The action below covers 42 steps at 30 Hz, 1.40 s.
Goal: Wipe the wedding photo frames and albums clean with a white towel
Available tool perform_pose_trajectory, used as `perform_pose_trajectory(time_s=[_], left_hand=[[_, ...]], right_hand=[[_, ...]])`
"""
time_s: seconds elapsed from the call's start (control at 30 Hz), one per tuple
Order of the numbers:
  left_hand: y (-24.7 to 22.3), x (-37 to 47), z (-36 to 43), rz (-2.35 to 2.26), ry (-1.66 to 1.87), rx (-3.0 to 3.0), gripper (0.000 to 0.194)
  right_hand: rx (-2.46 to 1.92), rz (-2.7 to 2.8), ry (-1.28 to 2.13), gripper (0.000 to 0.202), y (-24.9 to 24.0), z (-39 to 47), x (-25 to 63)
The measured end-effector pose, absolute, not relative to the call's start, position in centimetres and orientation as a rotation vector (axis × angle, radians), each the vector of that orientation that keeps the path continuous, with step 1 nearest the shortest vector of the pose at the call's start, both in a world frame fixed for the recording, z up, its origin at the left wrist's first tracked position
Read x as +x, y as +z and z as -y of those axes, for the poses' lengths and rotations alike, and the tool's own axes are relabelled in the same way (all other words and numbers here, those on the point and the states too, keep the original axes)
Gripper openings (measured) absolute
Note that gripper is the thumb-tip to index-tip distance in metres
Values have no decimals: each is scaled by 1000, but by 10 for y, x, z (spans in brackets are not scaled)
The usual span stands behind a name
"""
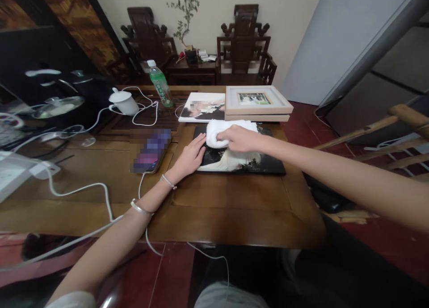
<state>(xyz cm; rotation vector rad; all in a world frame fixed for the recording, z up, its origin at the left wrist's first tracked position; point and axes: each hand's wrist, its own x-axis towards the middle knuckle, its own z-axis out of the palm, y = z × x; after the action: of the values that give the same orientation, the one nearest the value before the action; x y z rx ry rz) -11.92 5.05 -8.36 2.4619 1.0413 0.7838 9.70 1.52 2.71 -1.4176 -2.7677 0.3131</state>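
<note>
A dark photo panel (273,163) with a pale dress pictured on it lies flat on the wooden table. My right hand (239,138) grips a folded white cloth (214,131) and presses it on the panel's upper part, hiding some of the picture. Against the panel's left edge rests my left hand (191,155), flat with its fingers stretched out and nothing in it. Just behind the panel lie a white-edged photo print (204,109) and stacked wooden picture frames (288,107).
Left of my left hand lies a phone (152,151) on a cable. Farther back stand a white lidded cup (124,102) and a green-labelled bottle (161,85). White cables (97,185) cross the table's left side. A wooden chair (365,131) stands at the right.
</note>
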Motion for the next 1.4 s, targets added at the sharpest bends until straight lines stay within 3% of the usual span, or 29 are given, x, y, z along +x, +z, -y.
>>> perform_pose_trajectory(time_s=[0.3,0.5,0.9,1.07,1.4], left_hand=[[-84,-120,-52,-1040,786,2481,50],[-84,-120,-51,-1032,776,2468,50],[-82,-119,-48,-1080,751,2447,48],[-82,-119,-48,-1073,753,2462,48],[-80,-118,-49,-1022,819,2429,52]], right_hand=[[-1496,2720,206,41,23,-49,93],[-1553,2689,205,49,14,7,88],[-1354,2775,558,40,19,111,91],[-1409,2737,563,39,21,85,102],[-1557,2716,168,45,18,-7,106]])
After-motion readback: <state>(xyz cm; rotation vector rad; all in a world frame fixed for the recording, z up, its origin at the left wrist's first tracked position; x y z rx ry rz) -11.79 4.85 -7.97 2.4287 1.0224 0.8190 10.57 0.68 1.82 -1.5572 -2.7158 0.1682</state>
